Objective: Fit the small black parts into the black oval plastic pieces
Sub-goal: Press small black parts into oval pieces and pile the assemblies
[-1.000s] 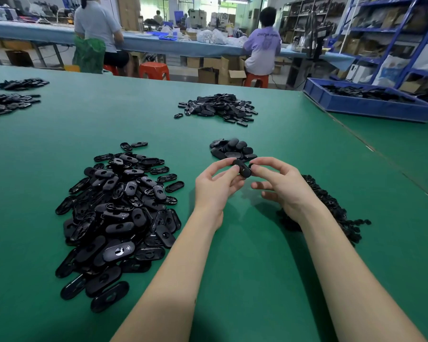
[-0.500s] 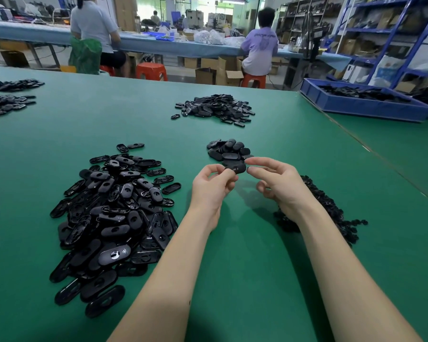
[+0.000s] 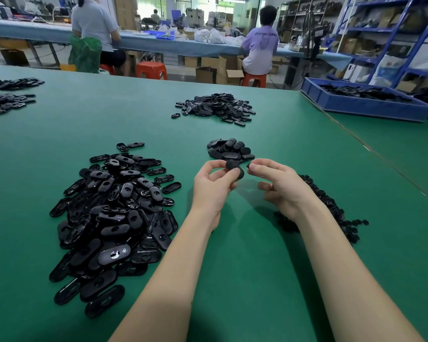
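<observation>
My left hand (image 3: 211,186) pinches a black oval plastic piece (image 3: 235,169) between thumb and fingers, held above the green table (image 3: 257,280). My right hand (image 3: 279,183) is just right of it and pinches a small black part (image 3: 250,166) at its fingertips, a short gap from the oval. A big heap of loose oval pieces (image 3: 114,213) lies to the left. A small stack of oval pieces (image 3: 230,150) sits just beyond my hands. A dark heap of small black parts (image 3: 331,206) lies under and right of my right wrist.
Another pile of black pieces (image 3: 215,107) lies farther back, and two more piles (image 3: 5,99) at the far left. A blue bin (image 3: 361,102) with black parts stands on the adjoining table at right. Two people sit at a far workbench, backs turned.
My hands have drawn slightly apart. The oval piece now stays in my left hand alone, while my right fingertips hold a small part beside it.
</observation>
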{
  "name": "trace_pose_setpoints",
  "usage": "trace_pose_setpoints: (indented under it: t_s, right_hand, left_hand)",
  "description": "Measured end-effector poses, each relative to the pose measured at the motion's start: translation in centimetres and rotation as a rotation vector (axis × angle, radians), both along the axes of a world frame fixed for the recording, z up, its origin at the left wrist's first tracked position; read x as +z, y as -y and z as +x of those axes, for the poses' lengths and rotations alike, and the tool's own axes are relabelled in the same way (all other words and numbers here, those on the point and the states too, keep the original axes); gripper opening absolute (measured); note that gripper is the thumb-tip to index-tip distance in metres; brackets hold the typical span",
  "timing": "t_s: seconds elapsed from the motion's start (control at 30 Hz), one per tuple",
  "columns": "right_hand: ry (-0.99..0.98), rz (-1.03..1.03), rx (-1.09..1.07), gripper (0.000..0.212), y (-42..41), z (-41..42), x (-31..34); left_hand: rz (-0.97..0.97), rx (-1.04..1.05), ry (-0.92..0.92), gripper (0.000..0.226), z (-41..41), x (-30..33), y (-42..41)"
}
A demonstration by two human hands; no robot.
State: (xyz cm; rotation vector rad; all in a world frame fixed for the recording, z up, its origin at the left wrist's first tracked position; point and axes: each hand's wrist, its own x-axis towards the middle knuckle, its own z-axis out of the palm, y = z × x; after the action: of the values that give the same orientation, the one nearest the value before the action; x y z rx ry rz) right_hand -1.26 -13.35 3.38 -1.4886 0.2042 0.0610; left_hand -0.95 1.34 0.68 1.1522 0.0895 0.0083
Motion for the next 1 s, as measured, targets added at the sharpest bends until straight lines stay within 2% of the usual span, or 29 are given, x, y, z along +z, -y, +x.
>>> trace_pose_setpoints:
  t_s: [0.1,0.33,0.7,0.8,0.87,1.0]
  right_hand:
    - [0.005,-0.016,0.021,0.006,-0.12,-0.02,0.22]
    - [-0.051,-0.101,-0.012,0.006,-0.34,0.11,0.34]
    - [-0.068,-0.111,-0.073,0.003,-0.64,0.49,-0.18]
    - [-0.081,-0.093,-0.078,0.004,-0.60,0.50,-0.26]
    - [-0.083,-0.064,-0.079,0.008,-0.65,0.50,-0.34]
    - [-0.081,-0.081,-0.085,0.021,-0.52,0.22,-0.48]
  left_hand:
    - [-0.020,0.015,0.052,0.021,-0.18,0.11,0.04]
    - [-0.106,0.029,0.024,0.006,-0.18,0.36,0.10]
    - [-0.019,-0.012,0.083,0.007,-0.32,0.21,0.34]
    - [0.126,0.016,0.100,0.008,-0.34,-0.03,0.44]
    - [0.208,0.025,0.124,0.009,-0.38,-0.16,0.46]
    - [0.175,0.016,0.137,0.011,-0.37,-0.10,0.26]
